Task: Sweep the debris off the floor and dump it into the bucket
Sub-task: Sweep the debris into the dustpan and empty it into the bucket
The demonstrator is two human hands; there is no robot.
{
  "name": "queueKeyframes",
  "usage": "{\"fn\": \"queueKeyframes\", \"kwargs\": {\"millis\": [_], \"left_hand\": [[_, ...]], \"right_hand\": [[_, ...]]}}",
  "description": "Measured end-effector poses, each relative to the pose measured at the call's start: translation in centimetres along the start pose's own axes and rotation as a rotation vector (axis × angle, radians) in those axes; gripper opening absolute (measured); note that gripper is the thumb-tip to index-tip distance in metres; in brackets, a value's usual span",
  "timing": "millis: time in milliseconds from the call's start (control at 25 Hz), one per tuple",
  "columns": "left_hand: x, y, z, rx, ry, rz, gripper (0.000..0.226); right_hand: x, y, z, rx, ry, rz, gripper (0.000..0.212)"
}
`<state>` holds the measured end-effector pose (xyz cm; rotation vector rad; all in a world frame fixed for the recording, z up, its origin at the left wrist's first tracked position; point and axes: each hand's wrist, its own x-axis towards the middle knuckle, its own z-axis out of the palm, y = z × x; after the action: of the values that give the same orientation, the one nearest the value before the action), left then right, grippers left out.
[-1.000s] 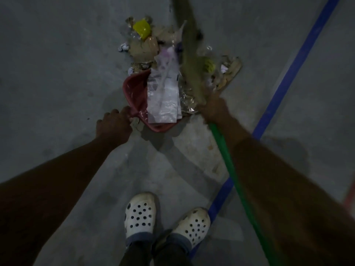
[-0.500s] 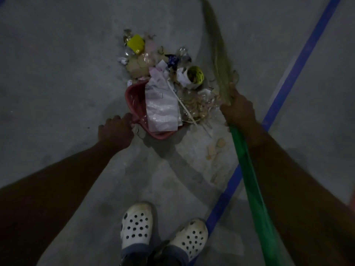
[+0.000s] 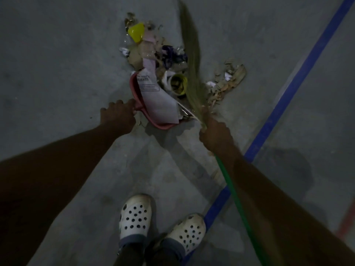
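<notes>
Two tight grips — left hand (image 3: pixel 117 116) on dustpan (image 3: pixel 134 87), right hand (image 3: pixel 215 135) on broom (image 3: pixel 194 73) (debris (image 3: pixel 169 56) between)

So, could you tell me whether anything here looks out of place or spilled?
Yes: a clump of scraps lies right of the broom, apart from the main pile, on the side away from the red dustpan. The printed sheet also lies crumpled across the dustpan, covering most of it.

Print on the white paper sheet (image 3: pixel 153 93) is too blurred to read
</notes>
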<state>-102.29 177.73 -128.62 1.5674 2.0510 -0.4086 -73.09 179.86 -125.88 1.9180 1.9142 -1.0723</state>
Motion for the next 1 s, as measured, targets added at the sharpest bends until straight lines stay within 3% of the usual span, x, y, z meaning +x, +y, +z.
{"fn": "queueKeyframes", "kwargs": {"millis": [200,360,640,880,1000], "left_hand": [[-0.4,0.5,-0.9,0.013,-0.004,0.004,0.047],[-0.3,0.3,-0.7,0.015,0.001,0.018,0.046],[-0.4,0.1,0.3,-0.037,-0.005,0.038,0.047],[-0.5,0.0,0.5,-0.048,-0.022,0.012,0.047],[-0.4,-0.2,0.5,-0.045,-0.026,0.019,0.047]], "right_hand": [[-5.8,0.0,-1.3,0.12,0.118,0.008,0.082],[-3.7,-1.3,-3.0,0.277,0.164,0.072,0.082],[2.2,-4.5,-0.2,0.35,0.043,0.17,0.081],[-1.8,-2.7,-0.9,0.321,-0.076,0.042,0.076],[-3.0,-0.9,-2.5,0.267,0.099,-0.035,0.079]]}}
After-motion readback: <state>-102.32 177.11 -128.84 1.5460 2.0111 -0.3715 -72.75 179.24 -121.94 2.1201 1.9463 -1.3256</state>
